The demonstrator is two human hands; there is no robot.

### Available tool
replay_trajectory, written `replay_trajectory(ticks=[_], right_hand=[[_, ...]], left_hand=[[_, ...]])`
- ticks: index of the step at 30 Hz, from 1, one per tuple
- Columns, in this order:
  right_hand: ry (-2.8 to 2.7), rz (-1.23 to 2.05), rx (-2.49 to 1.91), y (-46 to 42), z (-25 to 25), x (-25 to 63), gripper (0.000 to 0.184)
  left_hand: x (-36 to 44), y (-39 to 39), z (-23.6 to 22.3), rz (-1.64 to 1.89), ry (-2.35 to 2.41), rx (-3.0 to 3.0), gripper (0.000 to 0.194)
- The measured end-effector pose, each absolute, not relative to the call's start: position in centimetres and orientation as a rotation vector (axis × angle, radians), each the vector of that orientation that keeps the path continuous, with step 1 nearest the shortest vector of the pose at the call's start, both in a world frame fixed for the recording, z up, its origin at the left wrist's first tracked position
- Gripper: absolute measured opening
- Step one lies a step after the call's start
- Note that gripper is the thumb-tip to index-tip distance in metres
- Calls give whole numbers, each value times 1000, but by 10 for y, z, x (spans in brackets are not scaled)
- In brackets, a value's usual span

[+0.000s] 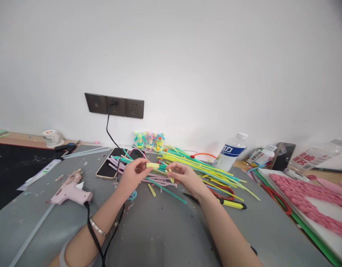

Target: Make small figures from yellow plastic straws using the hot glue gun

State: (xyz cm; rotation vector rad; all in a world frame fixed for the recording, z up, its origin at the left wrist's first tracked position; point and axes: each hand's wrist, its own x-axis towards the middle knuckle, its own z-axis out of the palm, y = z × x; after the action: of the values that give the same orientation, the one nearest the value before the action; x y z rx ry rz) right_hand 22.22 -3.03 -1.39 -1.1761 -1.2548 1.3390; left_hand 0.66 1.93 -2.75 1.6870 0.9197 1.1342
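Observation:
Between the thumb and fingers of my left hand [134,177] is a short pale-yellow piece [153,165], pinched so that it points right. My right hand [184,178], close beside it, pinches a smaller yellow piece [171,180] that hangs down from the fingertips. A narrow gap separates the two pieces. Another short yellow piece [152,190] lies on the table below my hands. Behind and under them spreads a loose pile of long thin pipe-cleaner-like stems [184,159] in yellow, teal and lilac.
Left lies a pink glue gun [72,193] whose black cord crosses my left forearm. A phone [108,164] and several small colourful figures [150,141] are behind my hands. To the right are a yellow-black utility knife [232,204], a water bottle [230,151] and pink braided material [304,202].

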Motion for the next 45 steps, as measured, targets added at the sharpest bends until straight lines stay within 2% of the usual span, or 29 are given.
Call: replay_trajectory(ticks=[4,7,11,14,19,23,27,30,32,37,45], right_hand=[[-1653,1368,-1334,-35,-21,217,22],[-1818,1040,-1451,-39,-27,202,5],[-1963,586,-1485,-45,-30,176,10],[-2056,474,-1563,-49,-32,165,11],[-2093,555,-1426,-52,-37,159,31],[-1971,707,-1280,-49,-34,163,30],[-1603,1157,-1180,-43,-23,181,6],[-1306,1497,-1109,-40,-14,196,24],[-1157,1498,-1090,-37,-10,203,33],[-982,1206,-1138,-30,-10,209,45],[-1113,1262,-1147,-32,-13,212,36]], left_hand=[[6,20,-28,1158,919,1676,20],[6,18,-27,1163,920,1698,19],[6,15,-24,1172,933,1721,17],[7,15,-23,1170,940,1722,18],[8,15,-24,1164,937,1709,20],[7,17,-24,1186,937,1692,20],[7,17,-21,1205,940,1647,21],[7,16,-21,1200,937,1635,21],[7,16,-21,1184,925,1632,21],[8,15,-23,1097,894,1656,21],[11,10,-20,898,852,1710,25]])
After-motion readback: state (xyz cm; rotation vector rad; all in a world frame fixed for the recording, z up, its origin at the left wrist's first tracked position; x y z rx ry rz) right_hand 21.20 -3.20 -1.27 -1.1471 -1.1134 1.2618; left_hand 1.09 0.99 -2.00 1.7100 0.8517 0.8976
